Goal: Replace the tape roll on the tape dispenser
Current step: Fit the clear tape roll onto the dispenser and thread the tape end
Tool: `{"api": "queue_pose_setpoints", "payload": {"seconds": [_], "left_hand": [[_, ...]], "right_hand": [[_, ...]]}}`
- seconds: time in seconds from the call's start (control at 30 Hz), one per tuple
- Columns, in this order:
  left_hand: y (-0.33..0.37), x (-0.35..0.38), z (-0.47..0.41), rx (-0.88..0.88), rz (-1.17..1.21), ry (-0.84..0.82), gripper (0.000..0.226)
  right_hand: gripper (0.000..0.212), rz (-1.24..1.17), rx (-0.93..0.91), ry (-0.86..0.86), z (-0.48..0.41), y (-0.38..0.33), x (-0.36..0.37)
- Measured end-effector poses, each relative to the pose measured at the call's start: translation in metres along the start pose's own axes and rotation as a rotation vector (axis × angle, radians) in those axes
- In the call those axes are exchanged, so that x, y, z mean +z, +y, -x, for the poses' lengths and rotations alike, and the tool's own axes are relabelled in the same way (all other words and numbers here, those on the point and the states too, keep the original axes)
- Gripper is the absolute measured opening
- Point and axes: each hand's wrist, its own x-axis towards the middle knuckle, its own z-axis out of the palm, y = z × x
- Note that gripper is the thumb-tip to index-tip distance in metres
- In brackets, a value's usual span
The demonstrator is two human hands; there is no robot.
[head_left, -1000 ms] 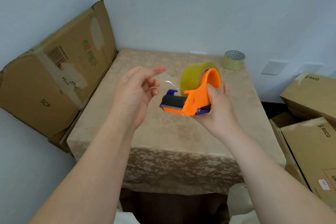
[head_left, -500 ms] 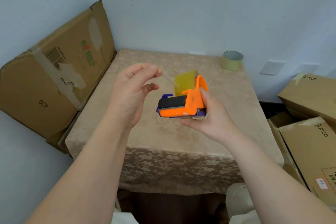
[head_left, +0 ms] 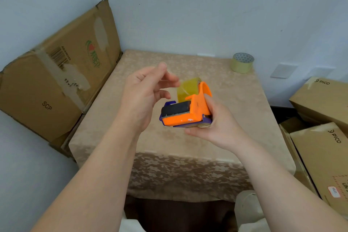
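Gripping the orange plastic tape dispenser (head_left: 190, 113) from beneath, the right hand (head_left: 212, 128) curls closed around it, a yellowish translucent tape roll (head_left: 188, 88) mounted just beyond its thumb. Just left, the left hand (head_left: 143, 96) hovers half-open, fingers loosely curled, holding nothing clearly visible.

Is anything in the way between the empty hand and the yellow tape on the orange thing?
Nothing visible blocks it. The left hand is open in the air just left of the yellow tape roll, which sits on the orange dispenser held by the right hand.
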Motion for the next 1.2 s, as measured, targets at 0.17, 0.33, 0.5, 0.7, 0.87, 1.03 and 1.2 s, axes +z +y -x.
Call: {"api": "queue_pose_setpoints", "payload": {"seconds": [0.17,0.33,0.5,0.7,0.87,1.03,1.2], "left_hand": [[0.005,0.0,0.001,-0.006,-0.036,-0.024,0.021],[0.006,0.002,0.002,0.034,-0.149,0.023,0.034],[0.009,0.002,0.002,0.022,-0.106,0.068,0.039],[0.009,0.002,0.001,0.065,-0.13,0.097,0.043],[0.006,0.001,0.0,0.064,-0.132,0.09,0.042],[0.011,0.007,0.005,0.15,-0.129,0.147,0.034],[0.017,0.017,0.016,0.268,-0.155,0.185,0.033]], "right_hand": [[0.06,-0.082,0.018,-0.048,0.001,0.0,-0.002],[0.059,-0.123,0.005,-0.085,0.003,-0.003,-0.004],[0.062,-0.114,-0.002,-0.078,0.003,-0.003,-0.003],[0.06,-0.134,-0.014,-0.112,0.003,-0.008,-0.002],[0.059,-0.155,0.004,-0.125,0.003,-0.007,-0.002],[0.068,-0.09,0.013,-0.031,0.001,-0.005,-0.002],[0.05,-0.004,-0.036,0.104,-0.001,-0.008,-0.006]]}}
